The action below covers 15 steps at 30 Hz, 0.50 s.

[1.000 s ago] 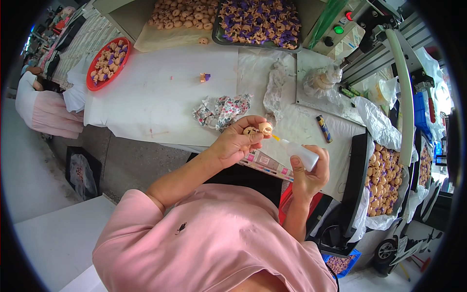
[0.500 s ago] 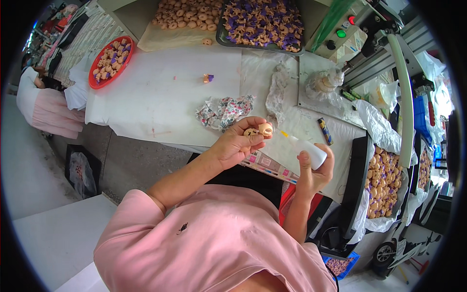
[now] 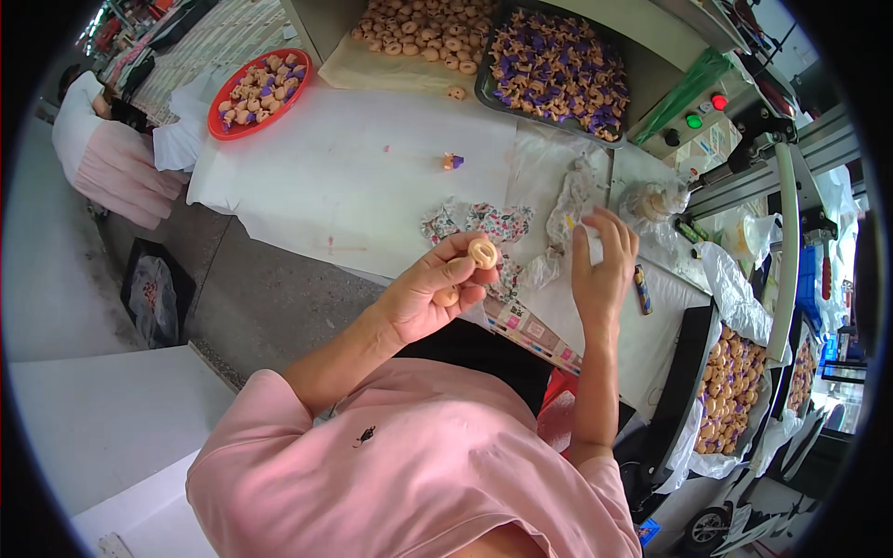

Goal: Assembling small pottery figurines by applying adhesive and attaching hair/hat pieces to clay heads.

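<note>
My left hand pinches a small beige hollow doll head, its round opening facing up, between thumb and fingertips. A second doll head is tucked in the curled lower fingers of that hand. Over the right part of the table my right hand is raised, thumb and fingers apart, with nothing visible between them. A bit of yellow shows beside its fingertips; the white squeeze bottle itself cannot be made out. Beyond my left hand lie a crumpled floral cloth and a small beige-and-purple figure body.
A red basket of doll parts stands far left. At the back are loose doll heads and a black tray of purple-and-beige bodies. A machine with buttons and a box of finished-looking figures flank the right side.
My right hand has moved up and away from my left and no longer shows the white bottle in its grip. The doll head in my left hand has turned its opening upward.
</note>
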Each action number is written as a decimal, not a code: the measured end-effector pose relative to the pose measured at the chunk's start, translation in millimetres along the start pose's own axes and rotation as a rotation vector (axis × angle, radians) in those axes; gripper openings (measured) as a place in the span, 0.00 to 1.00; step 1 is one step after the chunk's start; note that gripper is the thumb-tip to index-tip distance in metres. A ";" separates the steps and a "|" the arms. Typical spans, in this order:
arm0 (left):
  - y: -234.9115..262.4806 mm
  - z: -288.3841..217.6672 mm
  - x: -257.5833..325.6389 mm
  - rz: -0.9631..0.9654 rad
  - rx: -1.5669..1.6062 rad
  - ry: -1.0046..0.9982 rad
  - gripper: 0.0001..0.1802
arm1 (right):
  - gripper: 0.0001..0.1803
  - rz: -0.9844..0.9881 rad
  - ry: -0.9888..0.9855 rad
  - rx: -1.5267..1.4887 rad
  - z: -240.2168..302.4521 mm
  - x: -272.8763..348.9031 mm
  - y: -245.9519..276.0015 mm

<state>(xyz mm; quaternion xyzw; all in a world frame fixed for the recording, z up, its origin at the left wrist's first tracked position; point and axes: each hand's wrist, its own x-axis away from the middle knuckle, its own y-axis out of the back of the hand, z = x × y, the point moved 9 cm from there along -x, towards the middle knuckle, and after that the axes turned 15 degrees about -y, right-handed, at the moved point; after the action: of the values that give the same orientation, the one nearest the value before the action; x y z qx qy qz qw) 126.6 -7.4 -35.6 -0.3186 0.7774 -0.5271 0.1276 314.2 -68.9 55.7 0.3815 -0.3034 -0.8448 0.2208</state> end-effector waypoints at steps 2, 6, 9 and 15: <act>3.1 -6.9 0.8 -0.006 -0.007 -0.025 0.18 | 0.12 0.214 -0.008 -0.195 19.5 -16.4 -31.7; 2.7 -18.9 1.8 -0.001 -0.012 -0.096 0.18 | 0.13 0.382 0.135 -0.207 82.5 -37.3 -118.3; 2.7 -26.9 6.3 -0.003 -0.022 -0.123 0.19 | 0.12 0.603 0.182 0.071 101.1 -26.2 -182.5; 15.1 -41.3 7.8 -0.054 -0.059 -0.158 0.20 | 0.14 0.618 -0.042 -0.446 88.8 -28.9 -147.2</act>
<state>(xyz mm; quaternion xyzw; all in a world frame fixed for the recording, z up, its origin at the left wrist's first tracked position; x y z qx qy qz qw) 93.2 21.8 -31.1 -0.3837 0.7712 -0.4805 0.1646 241.9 84.9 16.8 0.1973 -0.2173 -0.7913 0.5364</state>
